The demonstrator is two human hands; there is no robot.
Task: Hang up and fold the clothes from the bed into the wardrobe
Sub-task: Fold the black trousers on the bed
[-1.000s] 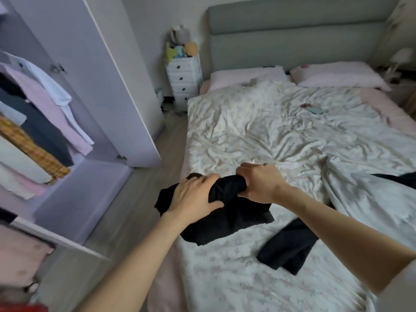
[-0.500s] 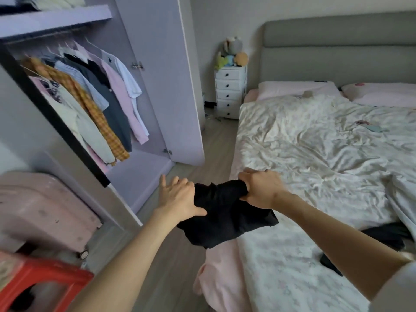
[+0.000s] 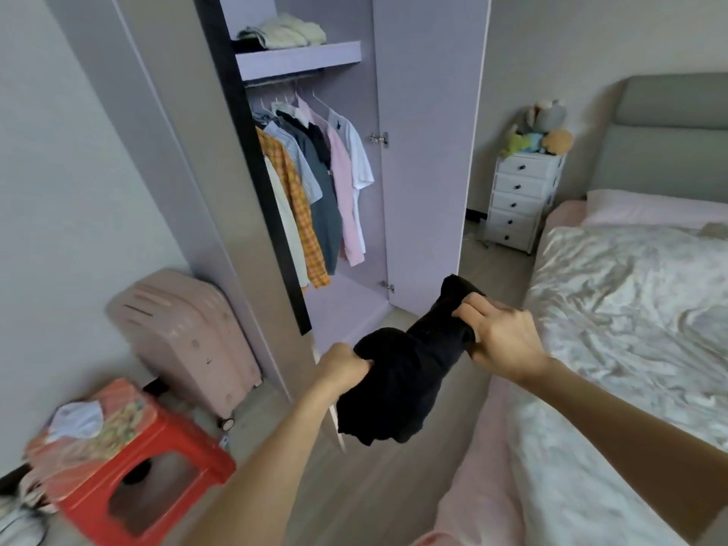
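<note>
A red plastic stool (image 3: 130,466) and a pink suitcase (image 3: 185,336) stand at my far left, beside the open lilac wardrobe (image 3: 425,151) with its hanging shirts (image 3: 315,183). My left hand (image 3: 342,366) clutches one end of the bunched black garment (image 3: 398,372), held in the air between wardrobe and bed (image 3: 630,309). My right hand (image 3: 508,340) grips its upper end.

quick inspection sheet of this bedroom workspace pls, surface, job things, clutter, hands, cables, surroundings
surface: bed with rumpled pale quilt, pink sheet at its edge.
job's things: black garment bunched, held off the bed; wardrobe open, shirts hanging on the rail, folded clothes on the top shelf.
clutter: red stool with a printed bag on top; pink suitcase by the wall.
grippers: left hand and right hand both grip the garment.
cables: nothing seen.
surroundings: white drawer unit topped with plush toys; grey headboard.
</note>
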